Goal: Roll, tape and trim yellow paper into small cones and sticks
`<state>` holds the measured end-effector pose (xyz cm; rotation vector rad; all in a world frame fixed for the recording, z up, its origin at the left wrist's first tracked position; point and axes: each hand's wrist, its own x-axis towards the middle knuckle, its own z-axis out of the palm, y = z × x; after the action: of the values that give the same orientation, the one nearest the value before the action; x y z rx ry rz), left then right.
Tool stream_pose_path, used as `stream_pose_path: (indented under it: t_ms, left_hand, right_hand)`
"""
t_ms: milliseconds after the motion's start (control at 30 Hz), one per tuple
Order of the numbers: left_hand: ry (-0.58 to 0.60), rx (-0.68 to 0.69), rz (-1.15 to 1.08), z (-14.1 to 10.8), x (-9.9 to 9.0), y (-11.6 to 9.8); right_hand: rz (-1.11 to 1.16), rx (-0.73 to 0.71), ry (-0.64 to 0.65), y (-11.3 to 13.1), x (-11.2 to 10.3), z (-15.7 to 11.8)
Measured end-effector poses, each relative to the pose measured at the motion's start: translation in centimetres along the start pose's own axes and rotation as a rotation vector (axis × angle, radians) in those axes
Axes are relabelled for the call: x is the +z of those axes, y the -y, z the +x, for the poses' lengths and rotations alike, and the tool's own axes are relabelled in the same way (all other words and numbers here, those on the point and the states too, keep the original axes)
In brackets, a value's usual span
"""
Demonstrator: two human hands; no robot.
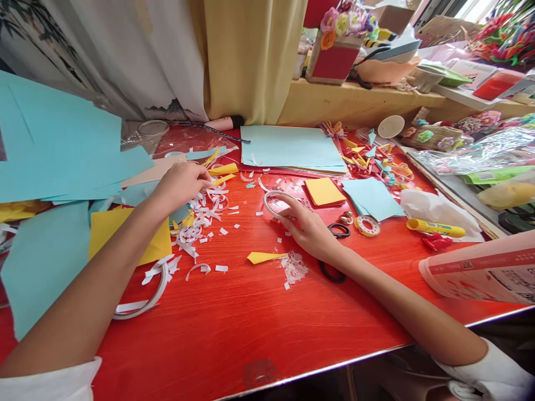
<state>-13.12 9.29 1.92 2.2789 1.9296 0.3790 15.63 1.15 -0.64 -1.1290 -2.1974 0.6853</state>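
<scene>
My left hand is over the pile of white paper scraps, fingers bent together beside folded yellow paper pieces; anything between the fingertips is hidden. At the middle of the red table, my right hand has its fingers and thumb around the right side of a thin white ring, which looks like a tape roll. Below that hand lie a pointed yellow paper piece and a small heap of clear-white scraps. Black-handled scissors are partly covered by my right forearm.
Blue sheets spread across the left, with a yellow sheet and another white ring. Toward the right are yellow squares, blue squares, a small tape roll, a glue stick and a large pink-white container.
</scene>
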Motion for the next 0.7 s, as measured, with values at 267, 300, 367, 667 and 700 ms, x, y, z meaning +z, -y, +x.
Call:
stream_pose_path:
  t_ms: [267, 300, 367, 667, 700]
  left_hand:
    - [-0.041, 0.121, 0.165, -0.2, 0.0, -0.3]
    - [-0.044, 0.131, 0.181, -0.3, 0.0, -0.2]
    - [-0.063, 0.145, 0.217, -0.6, 0.2, -0.2]
    - [-0.049, 0.233, 0.341, -1.5, -0.1, -0.6]
    - [-0.033, 0.24, 0.335, -1.5, -0.1, -0.5]
  right_hand:
    - [-0.008, 0.01, 0.018, 0.3, -0.2, 0.1]
    - [-0.009, 0.009, 0.017, 0.3, -0.2, 0.1]
    - [-0.011, 0.006, 0.02, 0.3, -0.2, 0.1]
    - [-0.004, 0.0, 0.032, 0.2, -0.2, 0.1]
    - [-0.004, -0.001, 0.032, 0.2, -0.2, 0.1]
